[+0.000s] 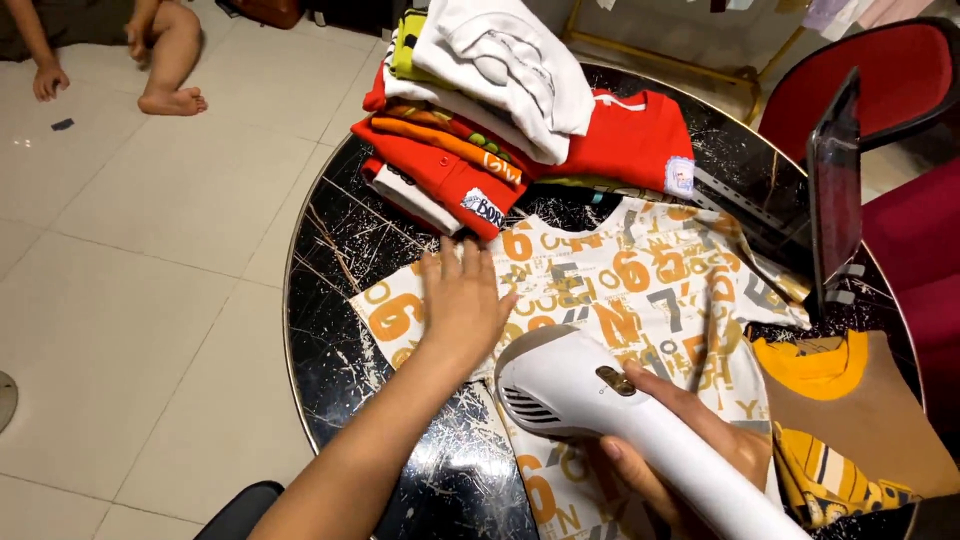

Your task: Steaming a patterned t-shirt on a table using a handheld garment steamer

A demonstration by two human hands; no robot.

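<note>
A small white T-shirt [640, 285] printed with orange and grey letters and digits lies spread on the round black marbled table [330, 300]. My left hand [462, 300] presses flat on its left sleeve, fingers apart. A white handheld garment steamer [580, 385] rests head-down on the shirt's middle, and my right hand [690, 450] grips its handle.
A stack of folded red, orange and white clothes [480, 100] sits at the table's far side. A brown and yellow garment [850, 420] lies at the right. A dark tablet [835, 190] stands upright near a red chair [900, 80]. A person's legs [165, 60] rest on the tiled floor.
</note>
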